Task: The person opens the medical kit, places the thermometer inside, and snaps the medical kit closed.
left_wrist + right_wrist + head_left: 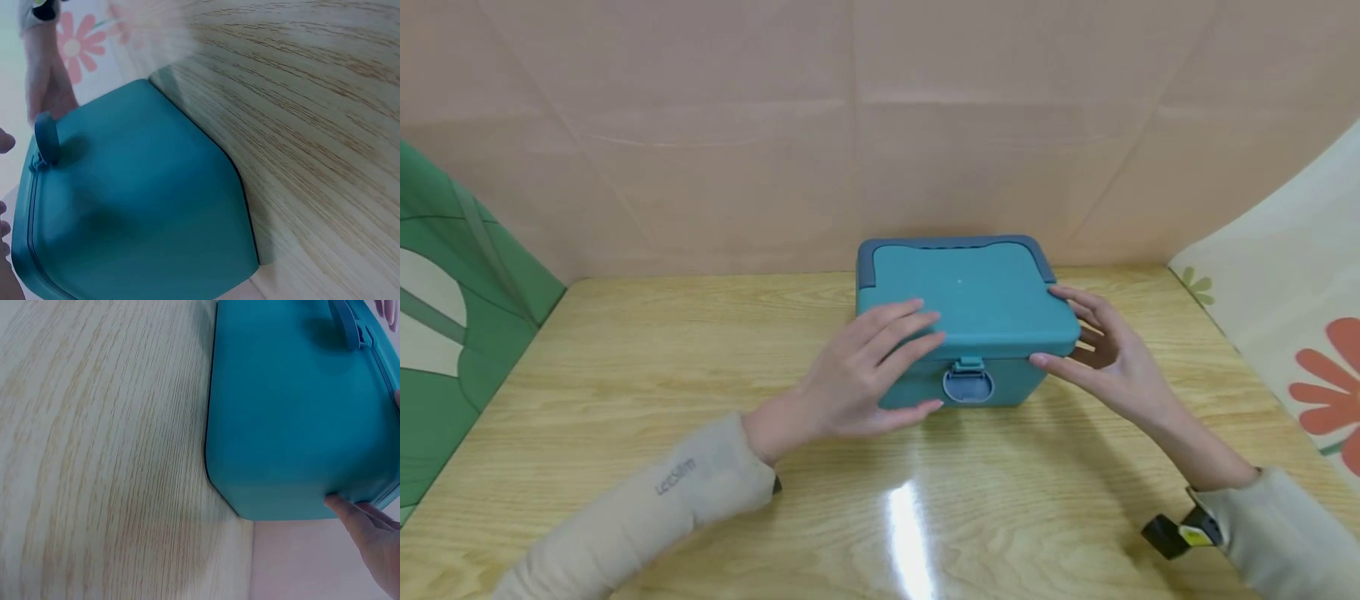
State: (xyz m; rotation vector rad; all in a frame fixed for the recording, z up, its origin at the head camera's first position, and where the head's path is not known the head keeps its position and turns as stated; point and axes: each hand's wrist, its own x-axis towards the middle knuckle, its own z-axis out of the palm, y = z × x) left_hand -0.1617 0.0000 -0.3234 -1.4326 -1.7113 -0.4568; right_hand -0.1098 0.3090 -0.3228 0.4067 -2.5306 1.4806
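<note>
A teal storage box [970,287] with a closed lid and a blue-grey folded handle stands on the table. On its front, the oval latch [967,383] sticks outward, as the left wrist view also shows of this latch [47,137]. My left hand [868,367] is at the box's front left, fingers spread and nearly straight over the lid's front edge; contact there is unclear. At the right end is my right hand [1108,350], its thumb by the lid's front corner. In the right wrist view, fingertips [340,503] of this hand touch the box's side just below the lid.
The box rests on a light wood-grain table [700,333], close to a pinkish-beige cloth backdrop [775,167]. A green patterned cloth [467,317] borders the left side, and a white flowered cloth [1285,275] the right.
</note>
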